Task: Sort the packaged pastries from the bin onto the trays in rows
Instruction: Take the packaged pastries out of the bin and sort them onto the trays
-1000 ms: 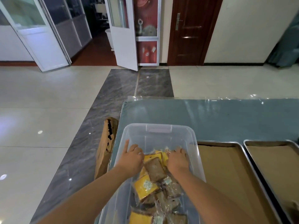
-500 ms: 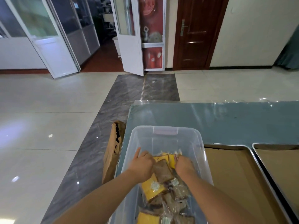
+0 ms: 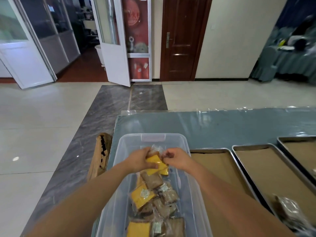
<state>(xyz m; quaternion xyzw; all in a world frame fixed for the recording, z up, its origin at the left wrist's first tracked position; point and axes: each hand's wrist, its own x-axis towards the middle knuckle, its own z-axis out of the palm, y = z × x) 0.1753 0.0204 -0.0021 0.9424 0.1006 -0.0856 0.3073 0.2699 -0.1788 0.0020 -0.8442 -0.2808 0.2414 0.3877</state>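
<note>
Both hands, left hand (image 3: pixel 139 160) and right hand (image 3: pixel 177 159), are gripping yellow packets (image 3: pixel 156 164) above the bin (image 3: pixel 196 199); lifting clear before crossing to the nearest tray (image 3: pixel 220 161) is advisable.

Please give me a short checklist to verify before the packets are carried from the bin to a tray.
1. Left hand grips yellow packets: ok.
2. Right hand pinches a wrapper edge: ok.
3. Number of packets held: cannot tell.
4. Packets lifted above the clear bin rim: cannot tell.
5. Nearest tray has free lined surface: ok.
6. Middle tray already holds a blurred packet at its near end: ok.
</note>
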